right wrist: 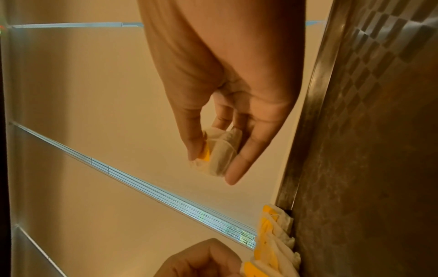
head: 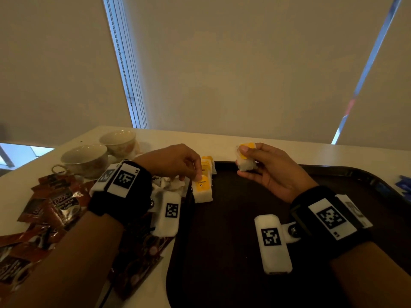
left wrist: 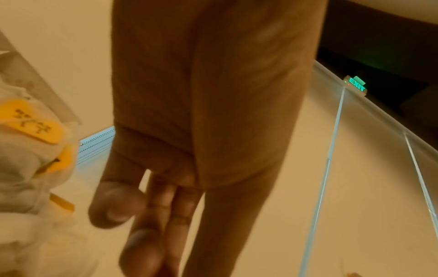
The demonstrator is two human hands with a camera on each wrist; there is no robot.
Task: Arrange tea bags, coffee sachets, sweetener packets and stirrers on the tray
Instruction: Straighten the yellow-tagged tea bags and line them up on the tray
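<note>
A dark tray [head: 244, 274] lies in front of me. Along its left edge stands a row of white tea bags with yellow tags [head: 203, 185], also seen in the right wrist view [right wrist: 272, 243]. My left hand [head: 195, 175] reaches down with curled fingers and pinches the top of the nearest bag in that row. My right hand [head: 242, 161] is raised over the tray's far edge and grips a small bundle of tea bags [head: 248, 166] between thumb and fingers [right wrist: 233, 176]. Red-brown coffee sachets [head: 55, 205] lie scattered left of the tray.
A heap of loose tea bags [left wrist: 28, 159] sits under my left wrist, just off the tray. Two cups [head: 86, 158] [head: 119, 141] stand at the back left of the white table. Blue packets [head: 402, 185] lie beyond the tray's right rim. Window blinds rise behind the table.
</note>
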